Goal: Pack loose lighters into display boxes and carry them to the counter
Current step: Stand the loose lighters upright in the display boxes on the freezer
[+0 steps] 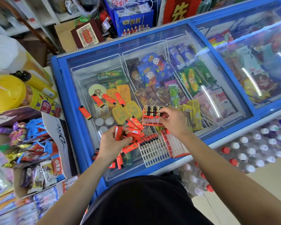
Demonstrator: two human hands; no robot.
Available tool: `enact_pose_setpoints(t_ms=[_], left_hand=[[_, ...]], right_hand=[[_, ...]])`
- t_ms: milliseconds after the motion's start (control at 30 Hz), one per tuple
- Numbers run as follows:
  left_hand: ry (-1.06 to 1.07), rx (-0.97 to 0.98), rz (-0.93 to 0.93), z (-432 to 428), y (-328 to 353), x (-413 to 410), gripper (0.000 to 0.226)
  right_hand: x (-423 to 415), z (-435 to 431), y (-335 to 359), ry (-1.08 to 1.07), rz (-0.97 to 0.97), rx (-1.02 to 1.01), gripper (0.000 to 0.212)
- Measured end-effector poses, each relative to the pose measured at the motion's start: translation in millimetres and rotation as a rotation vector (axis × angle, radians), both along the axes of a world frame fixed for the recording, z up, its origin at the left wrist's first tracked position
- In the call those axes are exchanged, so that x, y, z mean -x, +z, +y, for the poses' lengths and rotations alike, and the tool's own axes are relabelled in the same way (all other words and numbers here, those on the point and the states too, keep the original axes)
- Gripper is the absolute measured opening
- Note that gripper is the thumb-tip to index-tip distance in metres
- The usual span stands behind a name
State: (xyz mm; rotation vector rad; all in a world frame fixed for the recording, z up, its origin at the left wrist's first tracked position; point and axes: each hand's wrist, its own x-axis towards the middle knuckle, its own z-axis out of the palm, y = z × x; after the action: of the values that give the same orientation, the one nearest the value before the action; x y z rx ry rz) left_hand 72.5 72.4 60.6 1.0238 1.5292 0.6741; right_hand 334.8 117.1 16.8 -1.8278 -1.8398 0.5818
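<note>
Loose red lighters with black tops lie scattered on the glass lid of a blue chest freezer (71, 82); one lighter (85, 112) lies apart at the left. My left hand (111, 142) grips a bundle of red lighters above a pile of them (135, 125). My right hand (173, 120) pinches a lighter at the edge of a small red display box (150, 118), which holds several upright lighters. A second white gridded display tray (153, 149) with one row of lighters lies nearer me, with its red lid (175, 146) beside it.
Ice cream packets fill wire baskets under the freezer glass. A Dove chocolate display (58, 137) and candy stand at the left. Shrink-wrapped water bottles (258, 148) are stacked at the right. Boxes and bags crowd the floor behind the freezer.
</note>
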Motion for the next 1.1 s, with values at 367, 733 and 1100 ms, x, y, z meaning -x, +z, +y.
enact_pose_setpoints(t_ms=[367,733,1100], left_hand=[[-0.099,-0.089,-0.002,12,2,-13,0.009],[-0.152,-0.142,0.019,29,9,-37,0.017],[-0.241,-0.194,-0.039,30,4,-61,0.025]], right_hand=[[0,-10,-20,-0.002,-0.095,-0.131,0.032],[16,-50,7,-0.114,0.325,0.074,0.036],[32,-59,27,-0.16,0.397,0.096,0.019]])
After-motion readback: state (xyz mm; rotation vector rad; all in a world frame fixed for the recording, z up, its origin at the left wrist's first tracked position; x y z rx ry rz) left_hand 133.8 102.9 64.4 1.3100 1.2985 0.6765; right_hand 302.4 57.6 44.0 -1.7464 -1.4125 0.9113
